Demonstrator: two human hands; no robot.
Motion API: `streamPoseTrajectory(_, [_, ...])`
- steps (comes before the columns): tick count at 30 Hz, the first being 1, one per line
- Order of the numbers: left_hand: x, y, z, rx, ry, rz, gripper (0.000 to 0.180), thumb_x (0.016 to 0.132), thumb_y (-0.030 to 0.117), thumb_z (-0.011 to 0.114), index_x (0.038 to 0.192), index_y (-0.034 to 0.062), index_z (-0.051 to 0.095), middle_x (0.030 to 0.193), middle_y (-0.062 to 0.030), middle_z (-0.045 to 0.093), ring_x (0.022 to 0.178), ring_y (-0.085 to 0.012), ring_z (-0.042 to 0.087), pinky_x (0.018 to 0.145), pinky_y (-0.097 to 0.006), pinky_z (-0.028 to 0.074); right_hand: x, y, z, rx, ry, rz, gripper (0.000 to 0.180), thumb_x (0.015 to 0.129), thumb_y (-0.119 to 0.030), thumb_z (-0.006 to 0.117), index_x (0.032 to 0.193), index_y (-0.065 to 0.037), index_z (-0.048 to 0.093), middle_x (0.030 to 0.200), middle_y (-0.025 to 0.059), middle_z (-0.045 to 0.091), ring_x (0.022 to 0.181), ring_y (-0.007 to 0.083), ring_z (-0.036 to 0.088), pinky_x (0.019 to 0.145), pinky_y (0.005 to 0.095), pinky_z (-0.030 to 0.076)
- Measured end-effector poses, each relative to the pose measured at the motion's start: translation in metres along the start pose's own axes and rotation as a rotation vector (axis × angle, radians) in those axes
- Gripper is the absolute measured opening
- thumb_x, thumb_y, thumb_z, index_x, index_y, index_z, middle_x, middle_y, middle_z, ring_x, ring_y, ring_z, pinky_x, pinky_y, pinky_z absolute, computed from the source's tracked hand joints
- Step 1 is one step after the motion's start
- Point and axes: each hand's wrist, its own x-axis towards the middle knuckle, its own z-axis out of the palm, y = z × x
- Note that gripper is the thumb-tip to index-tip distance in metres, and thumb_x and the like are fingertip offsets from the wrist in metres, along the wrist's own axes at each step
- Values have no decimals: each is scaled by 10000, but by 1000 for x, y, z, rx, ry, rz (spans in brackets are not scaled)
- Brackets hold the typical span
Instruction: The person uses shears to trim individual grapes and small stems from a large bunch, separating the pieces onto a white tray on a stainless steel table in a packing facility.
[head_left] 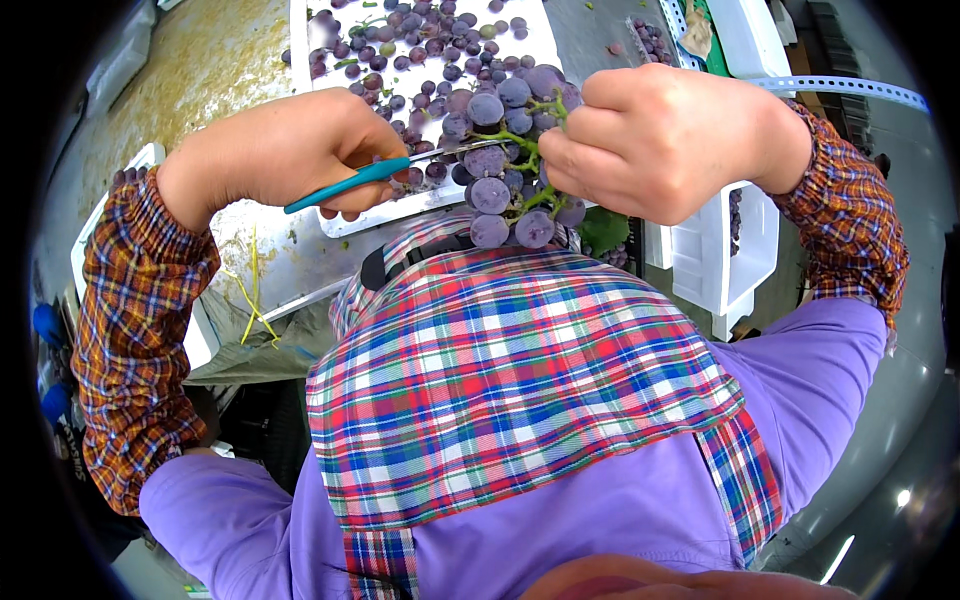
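The left grip (300,145) curls around slim teal-handled metal snips (350,184), their tips inside a round-berried purple grape bunch (490,195) above the white plastic tray's (540,45) near right corner. The right grip (660,140) seemingly pinches its green stem (517,139). Trimming appears underway; next calls for careful blade placement.

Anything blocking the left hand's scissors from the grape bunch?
Nothing visible. The left hand holds the teal-handled scissors, their blades reaching the left side of the grape bunch. The right hand is at the bunch's right side, beyond the blade tips.
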Motion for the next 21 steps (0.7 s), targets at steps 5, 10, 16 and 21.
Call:
streamPoseTrajectory(5, [-4, 1, 1, 21, 25, -4, 158, 784, 138, 637, 831, -12, 620, 563, -56, 585, 499, -122, 574, 480, -276, 439, 3, 4, 2, 88, 46, 4, 167, 665, -169, 629, 640, -39, 528, 613, 24, 456, 566, 169, 503, 535, 289, 410])
streamPoseTrajectory(10, [-5, 0, 4, -30, 13, -22, 179, 844, 170, 648, 815, -5, 618, 542, -38, 557, 470, -100, 542, 445, -256, 405, 4, 3, 3, 110, 41, -1, 186, 684, -179, 628, 639, -32, 524, 591, 25, 468, 550, 176, 517, 533, 297, 419])
streamPoseTrajectory(16, [-12, -5, 9, -263, -24, -80, 167, 843, 177, 672, 816, 16, 632, 550, 23, 529, 476, -49, 493, 429, -225, 370, 12, 2, 2, 105, 23, -20, 176, 712, -164, 601, 630, -36, 512, 591, 27, 481, 552, 178, 534, 540, 309, 431])
streamPoseTrajectory(21, [-19, -12, 15, -428, -37, -61, 200, 845, 210, 682, 831, 13, 646, 580, 28, 546, 472, -39, 491, 425, -204, 374, 17, 7, -6, 82, -59, -62, 159, 710, -134, 663, 738, 6, 592, 712, 26, 496, 590, 147, 495, 526, 271, 416])
